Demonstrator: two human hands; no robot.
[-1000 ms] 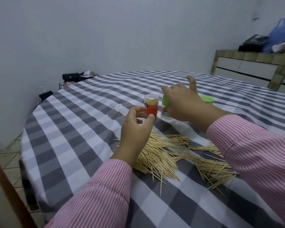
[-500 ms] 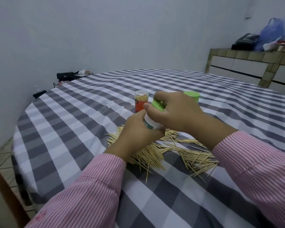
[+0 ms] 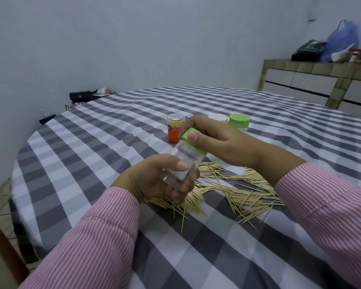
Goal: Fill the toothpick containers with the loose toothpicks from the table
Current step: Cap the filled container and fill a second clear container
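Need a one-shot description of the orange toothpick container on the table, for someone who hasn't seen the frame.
Start at the round table with the grey-and-white checked cloth. Just beyond the pile of loose toothpicks and the two hands, slightly left of centre, stands the orange container, upright. Unlike the green-lidded jar to its right and the held clear jar with its green cap, it has an orange lower body, a clear cap, and toothpicks visible inside.

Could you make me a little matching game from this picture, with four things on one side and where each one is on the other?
Things:
1. clear container
2. green lid
3. orange container
4. loose toothpicks

Places:
A. spread on the checked tablecloth
B. gripped by the left hand
C. standing upright on the table behind the hands
D. pinched by the right hand

Pairs: 1-B, 2-D, 3-C, 4-A
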